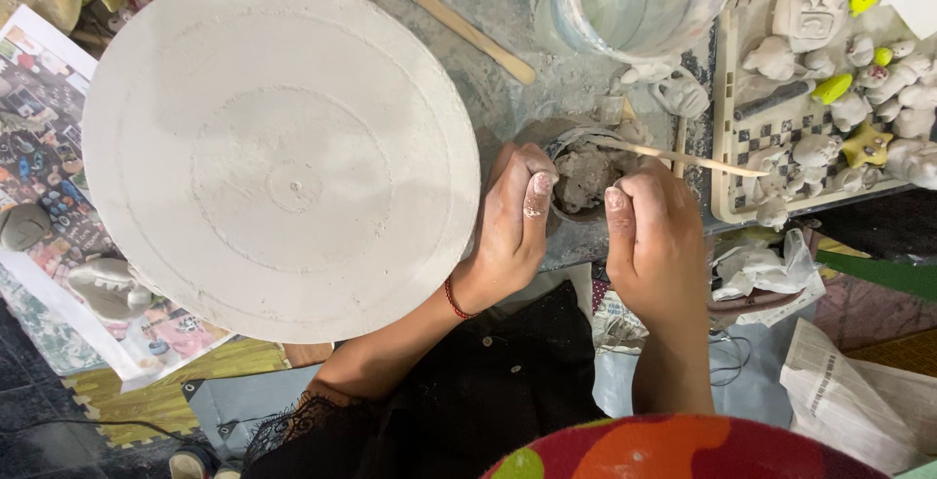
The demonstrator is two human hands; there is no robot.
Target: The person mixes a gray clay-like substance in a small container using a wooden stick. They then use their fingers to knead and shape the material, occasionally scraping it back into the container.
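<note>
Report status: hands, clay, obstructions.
Left hand steadies small clay cup. Right hand works thin wooden stick into it. Round turntable touching left hand.

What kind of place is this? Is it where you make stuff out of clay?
Probably a pottery workshop: a clay-dusted round turntable, a small pot of wet clay, and a tray of little clay figures.

A colourful printed sheet (44, 137) lay at the left under the wheel; a folded white printed paper (839, 391) sat lower right.

Single head-mounted camera looks straight down, close, onto the wheel (281, 157) and both hands at the table's near edge.
</note>
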